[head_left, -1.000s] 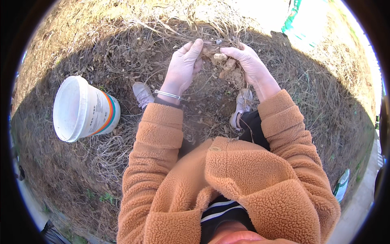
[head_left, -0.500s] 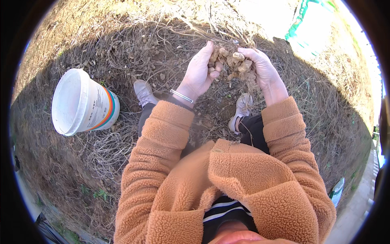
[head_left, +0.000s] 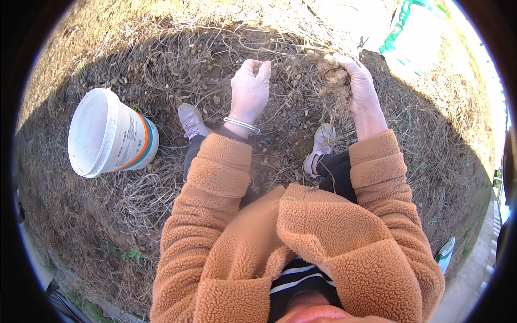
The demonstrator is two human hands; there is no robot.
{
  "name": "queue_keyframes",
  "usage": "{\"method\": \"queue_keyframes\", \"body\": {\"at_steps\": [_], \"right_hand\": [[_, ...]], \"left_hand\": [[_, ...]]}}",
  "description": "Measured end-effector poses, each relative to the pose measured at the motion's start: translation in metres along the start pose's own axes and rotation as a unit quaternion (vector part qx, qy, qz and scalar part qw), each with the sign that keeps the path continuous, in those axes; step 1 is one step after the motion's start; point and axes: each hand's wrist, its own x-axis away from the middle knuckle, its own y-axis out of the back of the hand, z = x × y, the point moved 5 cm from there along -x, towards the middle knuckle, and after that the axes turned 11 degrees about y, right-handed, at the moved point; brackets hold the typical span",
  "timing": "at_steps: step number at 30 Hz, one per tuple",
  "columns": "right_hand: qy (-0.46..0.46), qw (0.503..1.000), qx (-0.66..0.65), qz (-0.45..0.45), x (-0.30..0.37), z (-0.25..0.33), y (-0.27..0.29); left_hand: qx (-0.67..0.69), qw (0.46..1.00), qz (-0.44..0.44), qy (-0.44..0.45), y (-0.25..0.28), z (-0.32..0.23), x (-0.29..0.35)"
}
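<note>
A clump of soil-covered peanut pods (head_left: 332,75), with dry stems and roots trailing from it, is held in my right hand (head_left: 362,89), the thumb laid over its top. My left hand (head_left: 249,90), a silver bangle at the wrist, hovers to the left of the clump and apart from it. Its fingers are curled in with thumb and forefinger close together. Whatever may be inside that hand is hidden. A white bucket (head_left: 121,137) with coloured stripes stands left of my left forearm, its mouth tilted toward the left of the picture.
Dry peanut vines (head_left: 145,196) and loose pods cover the brown soil around my shoes (head_left: 192,119). A white sheet or sack with a green edge (head_left: 396,32) lies in bright sun at the far right. A small green-and-white packet (head_left: 445,253) is by my right elbow.
My left hand has drawn away from the clump to the left and curled closed. My right hand has shifted slightly right, still holding the clump. The bucket stays in place.
</note>
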Motion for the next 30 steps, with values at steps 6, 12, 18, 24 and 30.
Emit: {"method": "queue_keyframes", "body": {"at_steps": [6,12,18,24,30], "right_hand": [[-0.057,0.997,-0.049,-0.018,-0.005,-0.008,0.012],[0.016,0.994,-0.089,-0.065,-0.013,0.007,0.036],[0.007,0.984,-0.167,-0.058,-0.020,-0.003,0.039],[-0.044,0.980,-0.167,-0.098,-0.027,-0.002,0.051],[-0.017,0.978,-0.175,-0.111,-0.025,0.001,0.049]], "left_hand": [[-0.050,0.990,-0.099,-0.083,0.026,-0.012,-0.011],[0.425,0.862,0.212,0.180,0.024,-0.014,-0.008],[0.499,0.717,0.460,0.155,0.005,-0.041,0.022],[0.434,0.762,0.469,0.102,0.008,-0.047,0.031],[0.446,0.773,0.446,0.069,0.013,-0.051,0.032]]}}
